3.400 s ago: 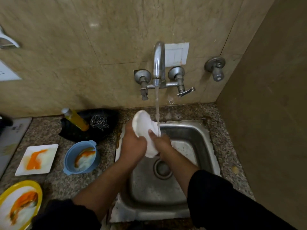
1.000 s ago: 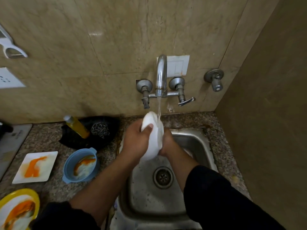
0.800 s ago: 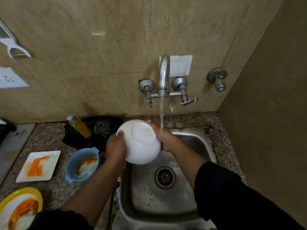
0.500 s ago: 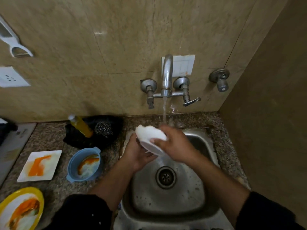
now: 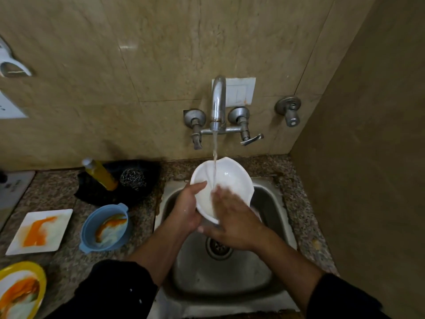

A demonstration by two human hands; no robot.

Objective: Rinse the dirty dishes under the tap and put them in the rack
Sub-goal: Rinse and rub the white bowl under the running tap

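Note:
A white bowl is tilted toward me over the steel sink, its inside facing up. Water from the running tap falls into it. My left hand grips the bowl's left rim from below. My right hand lies with fingers spread on the bowl's inside near the stream. Dirty dishes with orange smears wait on the counter at left: a blue bowl, a white square plate and a yellow-rimmed plate. No rack is in view.
A black tray behind the blue bowl holds a yellow soap bottle and a steel scourer. A tiled wall stands close on the right. A second valve sticks out of the back wall.
The bowl was turned bottom-up, then back, so its inside now faces up under the stream. My right hand moved from the outside onto the inside surface.

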